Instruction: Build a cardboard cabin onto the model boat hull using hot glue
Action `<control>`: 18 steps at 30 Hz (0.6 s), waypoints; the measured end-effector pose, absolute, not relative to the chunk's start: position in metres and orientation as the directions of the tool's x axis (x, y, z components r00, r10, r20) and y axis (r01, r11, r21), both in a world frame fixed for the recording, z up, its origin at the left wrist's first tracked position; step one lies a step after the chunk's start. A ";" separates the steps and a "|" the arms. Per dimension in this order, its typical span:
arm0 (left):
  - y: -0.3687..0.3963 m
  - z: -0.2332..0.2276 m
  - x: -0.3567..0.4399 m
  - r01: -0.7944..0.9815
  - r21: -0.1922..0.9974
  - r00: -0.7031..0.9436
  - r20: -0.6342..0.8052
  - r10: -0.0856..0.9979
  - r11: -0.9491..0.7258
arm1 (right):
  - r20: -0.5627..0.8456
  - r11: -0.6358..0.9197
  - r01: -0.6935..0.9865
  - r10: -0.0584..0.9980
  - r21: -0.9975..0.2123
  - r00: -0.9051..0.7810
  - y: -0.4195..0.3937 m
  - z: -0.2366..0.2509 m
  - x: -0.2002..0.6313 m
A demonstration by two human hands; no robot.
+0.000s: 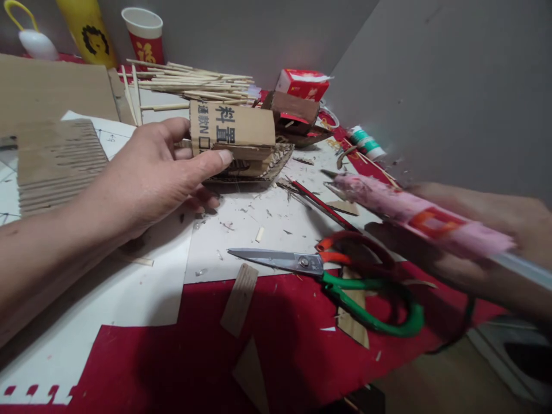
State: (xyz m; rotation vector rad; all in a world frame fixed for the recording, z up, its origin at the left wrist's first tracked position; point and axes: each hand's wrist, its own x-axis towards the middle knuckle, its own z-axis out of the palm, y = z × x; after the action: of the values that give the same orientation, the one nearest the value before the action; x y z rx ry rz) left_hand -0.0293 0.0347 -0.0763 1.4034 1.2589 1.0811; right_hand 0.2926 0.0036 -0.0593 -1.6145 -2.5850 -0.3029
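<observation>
Nearest us, our left hand (150, 178) stretches in from the left, thumb and fingers pinched on a folded cardboard piece (232, 131) printed with black Chinese characters; it sits on a stack of corrugated card, mid-table, toward the back. Our right hand (483, 230) comes in from the right, blurred, wrapped around a pink glue gun (414, 215) bearing a red-orange label we cannot read, nozzle pointing left, well apart from the cardboard piece. We see a red table cover (259, 345) with large white paper sheets (129, 299) over it, littered with scraps and splinters, set into a corner of grey walls (431, 86). A big corrugated cardboard sheet (56, 161) lies at left. Scissors (336, 276) with one green and one orange handle lie between the two hands, blades closed, pointing left. A pile of bamboo sticks (194, 80) rests behind the cardboard piece. At the back stand a yellow tube (88, 31) with a lion face and a red-and-white paper cup (144, 34) with a gold character. A red carton (302, 83) and a small green-striped bottle (366, 144) sit near the right wall. A red pencil (319, 202) lies by the nozzle.
</observation>
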 end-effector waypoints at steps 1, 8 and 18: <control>0.035 -0.076 -0.029 0.181 0.982 0.091 0.042 0.995 -0.058 | 0.164 0.416 0.899 0.886 0.136 -0.434 0.007 -0.058 0.303; 0.034 -0.076 -0.027 0.147 0.987 0.093 0.056 0.994 -0.069 | -0.087 0.441 0.888 0.897 0.133 -0.433 0.034 -0.054 0.367; 0.036 -0.080 -0.029 0.140 0.986 0.076 0.077 0.994 -0.088 | 0.159 0.915 0.333 0.303 0.226 -0.940 0.009 -0.035 0.219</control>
State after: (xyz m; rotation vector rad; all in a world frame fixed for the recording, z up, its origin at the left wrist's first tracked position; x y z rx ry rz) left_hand -0.0293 0.0357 -0.0801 1.4089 1.2207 1.1458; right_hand 0.2189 0.0092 -0.0355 -0.4927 -2.9556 -0.3812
